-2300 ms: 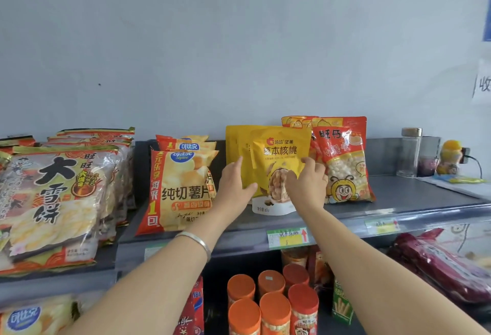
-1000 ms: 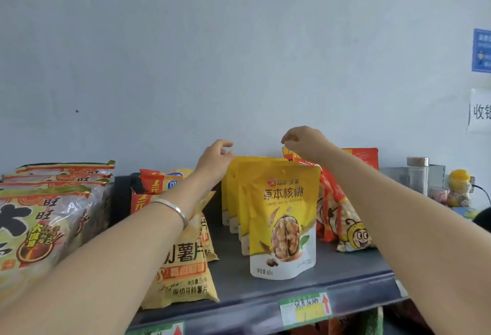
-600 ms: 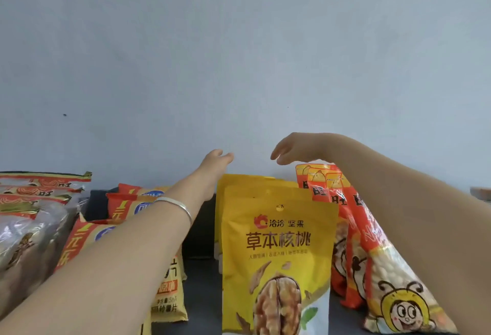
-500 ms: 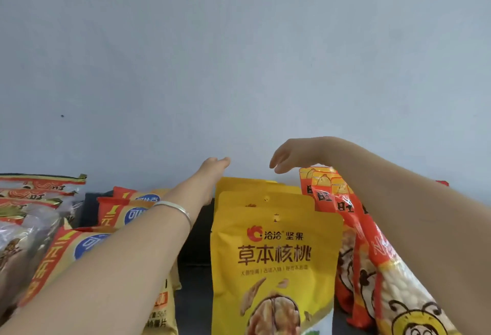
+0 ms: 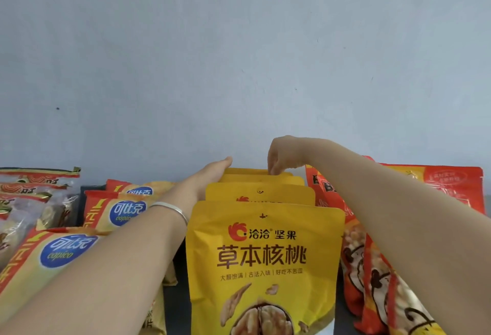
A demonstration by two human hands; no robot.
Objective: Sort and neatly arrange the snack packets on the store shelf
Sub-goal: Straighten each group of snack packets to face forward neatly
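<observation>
The left hand (image 5: 212,176) lies flat against the yellow packets (image 5: 265,255); the right hand (image 5: 285,156) pinches the rearmost packet (image 5: 249,171) by its top.

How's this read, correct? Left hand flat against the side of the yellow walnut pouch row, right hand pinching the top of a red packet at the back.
One slip. The head view shows the right hand pinching the top edge of the rearmost yellow walnut pouch, not a red packet. The left hand does lie flat against the side of the yellow pouch row.
</observation>
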